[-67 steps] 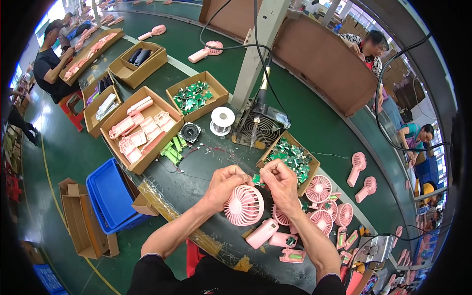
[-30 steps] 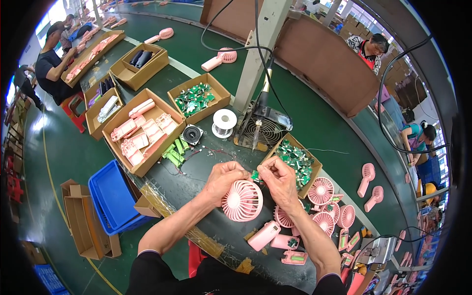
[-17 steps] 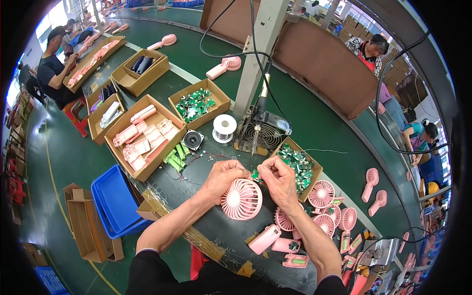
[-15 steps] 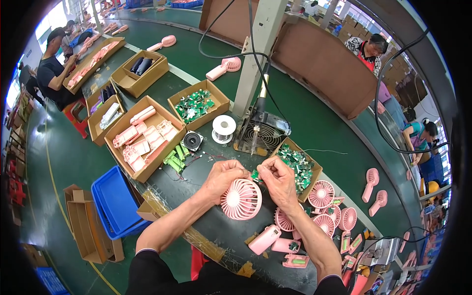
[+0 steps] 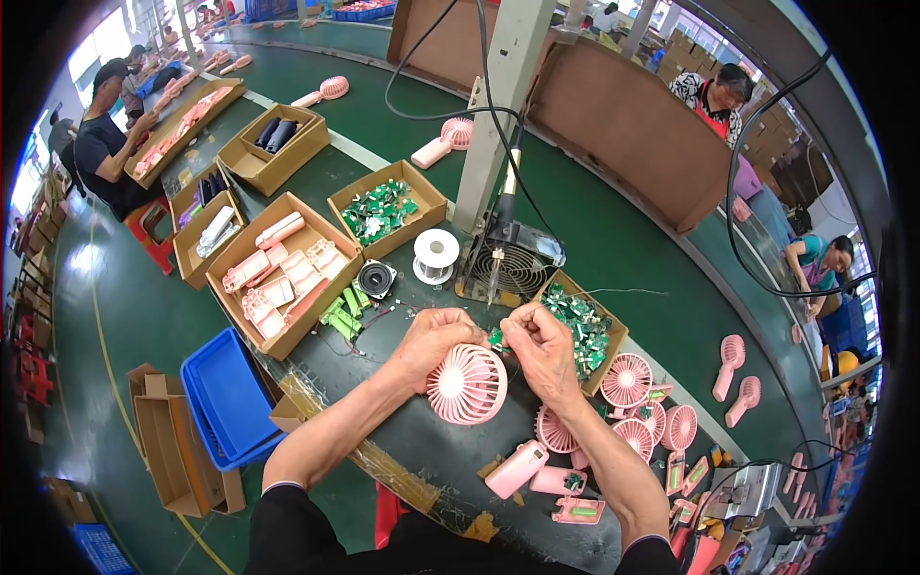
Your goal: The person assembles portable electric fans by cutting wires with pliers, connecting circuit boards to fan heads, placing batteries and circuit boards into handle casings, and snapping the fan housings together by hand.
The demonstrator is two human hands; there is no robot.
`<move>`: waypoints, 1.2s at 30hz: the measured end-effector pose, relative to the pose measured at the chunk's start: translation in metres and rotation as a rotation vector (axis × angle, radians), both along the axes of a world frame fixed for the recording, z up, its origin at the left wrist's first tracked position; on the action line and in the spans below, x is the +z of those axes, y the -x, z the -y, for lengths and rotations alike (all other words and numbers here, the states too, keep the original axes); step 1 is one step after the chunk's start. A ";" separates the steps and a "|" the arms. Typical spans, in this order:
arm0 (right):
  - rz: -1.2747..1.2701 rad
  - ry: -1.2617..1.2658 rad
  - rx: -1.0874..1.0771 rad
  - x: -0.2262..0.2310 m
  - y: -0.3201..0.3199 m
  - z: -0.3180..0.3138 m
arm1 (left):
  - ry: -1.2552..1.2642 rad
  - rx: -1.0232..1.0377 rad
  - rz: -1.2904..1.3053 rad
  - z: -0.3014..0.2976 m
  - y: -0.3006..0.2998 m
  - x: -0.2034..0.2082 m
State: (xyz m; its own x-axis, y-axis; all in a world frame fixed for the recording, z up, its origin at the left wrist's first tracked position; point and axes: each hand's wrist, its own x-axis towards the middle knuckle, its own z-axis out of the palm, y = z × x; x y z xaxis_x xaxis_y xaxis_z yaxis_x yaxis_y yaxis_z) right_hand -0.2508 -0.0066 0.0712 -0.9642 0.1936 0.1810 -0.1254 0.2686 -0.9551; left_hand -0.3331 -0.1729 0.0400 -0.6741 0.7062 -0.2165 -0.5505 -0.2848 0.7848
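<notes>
Head: 1 fan (image 5: 467, 384) in left hand (image 5: 436, 343)

A: What is worn on the upper body?
B: A black short-sleeved top (image 5: 431, 556) is worn, its front shown only in part at the lower edge.
A: How are the sleeves finished?
B: The left sleeve (image 5: 290, 527) and right sleeve (image 5: 652, 557) are cut short, each hem edged with a thin pale line. The left hand (image 5: 433, 343) and right hand (image 5: 542, 353) are left bare.

Fan head (image 5: 466, 384) is looking like smooth plastic, blue tray (image 5: 225, 393) is kinda shining, box (image 5: 407, 228) is reading matt cardboard.
</notes>
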 end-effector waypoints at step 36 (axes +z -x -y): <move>-0.157 -0.056 -0.104 0.000 0.015 0.010 | 0.031 -0.088 -0.125 0.000 0.036 0.007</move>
